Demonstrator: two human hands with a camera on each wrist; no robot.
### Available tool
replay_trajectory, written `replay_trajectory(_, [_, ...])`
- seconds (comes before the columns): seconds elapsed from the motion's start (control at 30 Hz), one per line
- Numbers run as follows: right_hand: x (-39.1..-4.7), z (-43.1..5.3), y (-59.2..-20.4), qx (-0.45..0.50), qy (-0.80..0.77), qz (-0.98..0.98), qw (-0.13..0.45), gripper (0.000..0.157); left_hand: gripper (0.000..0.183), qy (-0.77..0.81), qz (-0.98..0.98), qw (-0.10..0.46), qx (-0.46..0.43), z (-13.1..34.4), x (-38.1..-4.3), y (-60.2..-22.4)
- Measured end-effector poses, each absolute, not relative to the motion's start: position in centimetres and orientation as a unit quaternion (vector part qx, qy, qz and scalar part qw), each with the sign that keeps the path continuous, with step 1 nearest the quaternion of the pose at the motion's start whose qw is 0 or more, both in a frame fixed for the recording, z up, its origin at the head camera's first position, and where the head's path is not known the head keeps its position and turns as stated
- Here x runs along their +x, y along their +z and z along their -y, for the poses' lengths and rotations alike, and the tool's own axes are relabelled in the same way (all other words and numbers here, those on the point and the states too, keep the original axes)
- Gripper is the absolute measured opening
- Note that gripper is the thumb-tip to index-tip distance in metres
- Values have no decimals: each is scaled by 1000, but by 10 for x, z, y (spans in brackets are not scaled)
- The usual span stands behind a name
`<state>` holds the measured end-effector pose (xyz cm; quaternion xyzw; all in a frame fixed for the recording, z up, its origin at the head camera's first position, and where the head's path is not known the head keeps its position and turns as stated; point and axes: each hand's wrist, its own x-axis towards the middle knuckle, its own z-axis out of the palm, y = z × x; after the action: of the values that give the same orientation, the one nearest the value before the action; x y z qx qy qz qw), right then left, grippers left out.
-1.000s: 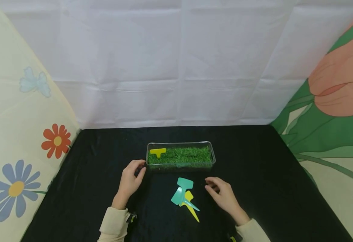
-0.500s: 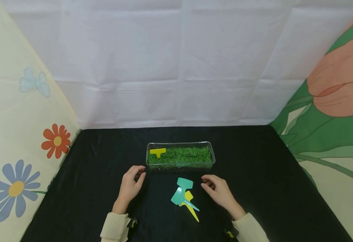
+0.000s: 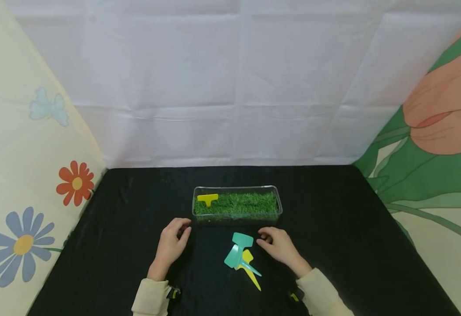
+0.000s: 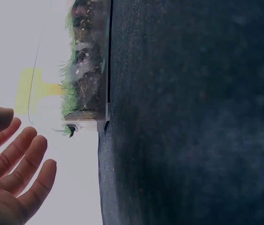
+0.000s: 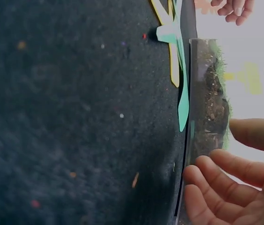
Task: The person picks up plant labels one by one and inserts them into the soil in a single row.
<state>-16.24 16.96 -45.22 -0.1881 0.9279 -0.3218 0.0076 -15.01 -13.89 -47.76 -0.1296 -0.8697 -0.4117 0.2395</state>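
My left hand [image 3: 172, 241], fingers loosely bent and holding nothing, is just off the front left corner of a clear plastic box [image 3: 236, 217]. Green grass [image 3: 242, 202] grows in the box over dark soil, which shows through the wall in both wrist views. A yellow T-shaped plant label [image 3: 208, 198] stands upright in the grass at the left end. In front of the box lies a small pile: two turquoise plant labels [image 3: 243, 239] over a yellow one [image 3: 254, 279]. My right hand [image 3: 280, 246], also holding nothing, is just right of the pile with its fingertips near the upper turquoise label.
A black cloth [image 3: 333, 219] covers the table. Behind it hangs a white sheet [image 3: 230, 87], with flower-printed cloths [image 3: 25, 184] at the sides. Small specks [image 5: 121, 116] dot the black cloth in the right wrist view.
My right hand has moved left, closer to the pile of labels. My left hand has drawn back slightly from the box corner. The box and labels have stayed put.
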Motion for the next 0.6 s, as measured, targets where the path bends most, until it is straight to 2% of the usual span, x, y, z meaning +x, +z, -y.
replay_trajectory(0.27, [-168,-162,-454,-162,-282,-944,47,22,15,-406,873,240,-127,139,-148,-476])
replay_trajectory(0.6, [-173,-154,-456,-150,-261,-952,45,21,16,-403,876,236,-123,140,-148,-476])
